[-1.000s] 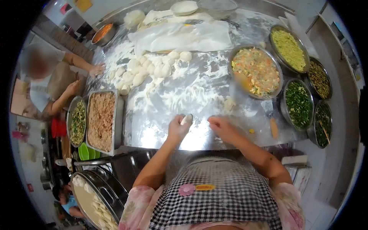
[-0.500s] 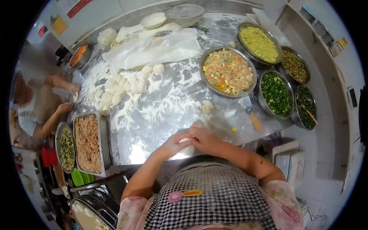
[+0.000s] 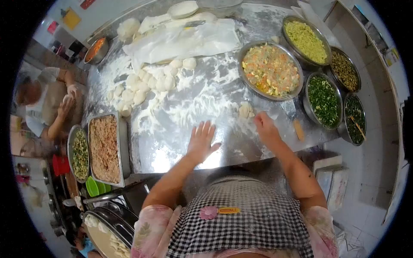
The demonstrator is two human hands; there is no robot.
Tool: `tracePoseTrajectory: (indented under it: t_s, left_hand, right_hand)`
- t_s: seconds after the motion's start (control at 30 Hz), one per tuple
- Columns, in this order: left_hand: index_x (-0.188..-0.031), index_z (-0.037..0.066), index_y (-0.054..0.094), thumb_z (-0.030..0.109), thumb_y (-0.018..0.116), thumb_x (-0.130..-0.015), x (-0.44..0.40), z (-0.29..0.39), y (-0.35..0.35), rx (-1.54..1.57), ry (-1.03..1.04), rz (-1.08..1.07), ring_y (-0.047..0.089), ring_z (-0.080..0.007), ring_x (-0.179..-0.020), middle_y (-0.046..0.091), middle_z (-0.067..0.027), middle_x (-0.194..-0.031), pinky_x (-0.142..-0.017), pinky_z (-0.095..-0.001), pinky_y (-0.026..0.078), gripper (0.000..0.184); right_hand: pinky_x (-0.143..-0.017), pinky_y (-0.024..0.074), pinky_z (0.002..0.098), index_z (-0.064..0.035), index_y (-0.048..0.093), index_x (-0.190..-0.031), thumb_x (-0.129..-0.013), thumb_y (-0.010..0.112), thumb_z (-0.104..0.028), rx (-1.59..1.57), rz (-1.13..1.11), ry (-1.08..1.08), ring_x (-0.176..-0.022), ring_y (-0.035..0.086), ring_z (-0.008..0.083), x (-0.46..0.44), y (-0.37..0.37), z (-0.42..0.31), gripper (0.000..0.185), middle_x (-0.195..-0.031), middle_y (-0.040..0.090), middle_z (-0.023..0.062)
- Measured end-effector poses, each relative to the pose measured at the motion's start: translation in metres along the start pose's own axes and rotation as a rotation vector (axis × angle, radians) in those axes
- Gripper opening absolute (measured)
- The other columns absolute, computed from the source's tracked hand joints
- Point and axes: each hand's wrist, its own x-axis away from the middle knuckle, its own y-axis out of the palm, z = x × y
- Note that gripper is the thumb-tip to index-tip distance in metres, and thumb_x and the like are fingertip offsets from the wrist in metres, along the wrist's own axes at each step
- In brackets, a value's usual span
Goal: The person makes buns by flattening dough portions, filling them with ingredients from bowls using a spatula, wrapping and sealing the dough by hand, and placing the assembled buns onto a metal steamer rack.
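Observation:
My left hand [image 3: 201,142] is open above the floured steel table [image 3: 172,129], its fingers spread and holding nothing. Further right, my right hand [image 3: 266,127] has its fingers curled in. Whatever it holds, if anything, is hidden. Just left of its fingertips sits a small clump of shaped dough [image 3: 246,110]. A group of round dough pieces [image 3: 142,88] lies on the flour to the upper left. Behind them, a white sheet [image 3: 180,44] is spread across the back of the table.
At right stand bowls of carrot-and-egg filling [image 3: 271,71], yellow-green filling [image 3: 304,42] and chopped greens [image 3: 323,101]; a wooden-handled scraper [image 3: 299,130] lies nearby. At left are a meat filling tray [image 3: 105,148] and a co-worker [image 3: 51,101] holding something pale.
My hands have parted from around a pale dough piece. The left opened over the table; the right moved right, beside the clump, which looks larger. The view shifted slightly.

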Motion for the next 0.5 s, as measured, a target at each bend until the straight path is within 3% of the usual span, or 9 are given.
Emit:
tracePoseTrajectory:
  t_s: [0.1,0.13,0.27,0.33,0.37,0.4,0.43,0.47,0.5]
  left_hand:
    - [-0.125,0.000,0.044,0.038,0.047,-0.089,-0.013,-0.035,-0.018,0.757,-0.158,-0.037,0.036,-0.0327,-0.126,0.043,-0.0213,-0.131,-0.107,-0.0414,0.024,0.053]
    - [-0.103,-0.001,0.058,0.032,0.058,-0.083,-0.012,-0.033,-0.023,0.842,-0.316,0.242,0.057,-0.0297,-0.101,0.058,-0.0184,-0.108,-0.089,-0.0387,0.044,0.038]
    - [-0.093,0.000,0.058,0.035,0.066,-0.074,0.004,-0.033,-0.029,0.509,-0.536,-0.106,0.059,-0.0260,-0.077,0.060,-0.0162,-0.091,-0.065,-0.0398,0.045,0.041]
    - [-0.095,0.000,0.059,0.035,0.065,-0.075,0.009,-0.023,-0.011,0.457,-0.393,0.171,0.059,-0.0275,-0.077,0.061,-0.0149,-0.086,-0.068,-0.0391,0.046,0.041]
    - [-0.078,-0.001,0.056,0.024,0.064,-0.076,0.005,-0.002,-0.016,0.559,-0.349,0.387,0.056,-0.0262,-0.074,0.058,-0.0151,-0.081,-0.068,-0.0376,0.044,0.026]
    - [-0.080,0.001,0.055,0.021,0.063,-0.079,0.000,0.021,-0.035,1.014,-0.546,0.280,0.056,-0.0189,-0.074,0.058,-0.0103,-0.085,-0.065,-0.0336,0.045,0.022]
    - [-0.086,0.004,0.053,0.016,0.061,-0.082,0.000,0.023,-0.036,1.356,-0.545,0.213,0.055,-0.0133,-0.074,0.057,-0.0062,-0.087,-0.060,-0.0286,0.046,0.015]
    - [-0.094,0.006,0.050,0.012,0.060,-0.083,-0.005,0.031,-0.043,1.604,-0.516,0.211,0.055,-0.0124,-0.072,0.057,-0.0064,-0.088,-0.058,-0.0260,0.046,0.016]
    - [-0.099,0.005,0.049,0.008,0.057,-0.084,-0.010,0.033,-0.052,1.686,-0.453,0.182,0.057,-0.0140,-0.074,0.057,-0.0068,-0.090,-0.061,-0.0269,0.049,0.017]
  right_hand:
    - [-0.071,0.0439,0.0391,0.0014,0.053,-0.092,-0.089,0.049,-0.025,-0.106,-0.200,0.187,-0.072,0.056,0.0291,0.003,0.010,-0.018,0.026,-0.086,0.059,0.0146]
    - [-0.069,0.0444,0.0388,0.0012,0.053,-0.092,-0.089,0.049,-0.025,-0.144,-0.261,0.264,-0.070,0.056,0.0271,0.005,0.013,-0.026,0.026,-0.084,0.059,0.0135]
    - [-0.073,0.0462,0.0357,-0.0012,0.056,-0.105,-0.090,0.049,-0.025,-0.016,-0.503,0.170,-0.079,0.057,0.0220,0.021,0.014,-0.068,0.029,-0.095,0.061,0.0137]
    - [-0.081,0.0460,0.0360,-0.0027,0.054,-0.114,-0.090,0.049,-0.025,-0.277,-0.423,0.033,-0.093,0.056,0.0231,0.030,0.057,-0.026,0.033,-0.107,0.058,0.0155]
    - [-0.092,0.0413,0.0348,-0.0019,0.040,-0.128,-0.092,0.046,-0.028,-0.027,-0.503,-0.024,-0.111,0.048,0.0227,0.028,0.051,-0.026,0.046,-0.125,0.046,0.0162]
    - [-0.089,0.0434,0.0338,-0.0012,0.039,-0.129,-0.092,0.046,-0.027,-0.262,-0.466,0.066,-0.109,0.049,0.0221,0.031,0.051,-0.033,0.046,-0.128,0.043,0.0169]
    - [-0.080,0.0476,0.0399,0.0028,0.046,-0.119,-0.092,0.046,-0.026,-0.362,-0.425,0.135,-0.090,0.058,0.0230,0.025,0.061,-0.024,0.040,-0.099,0.059,0.0179]
    - [-0.073,0.0494,0.0380,0.0036,0.049,-0.113,-0.091,0.047,-0.029,-0.538,-0.505,0.122,-0.081,0.059,0.0207,0.019,0.018,-0.070,0.039,-0.089,0.060,0.0146]
    - [-0.069,0.0492,0.0350,0.0028,0.052,-0.105,-0.089,0.049,-0.030,-0.525,-0.436,0.112,-0.076,0.058,0.0189,0.010,0.043,-0.041,0.036,-0.085,0.060,0.0118]
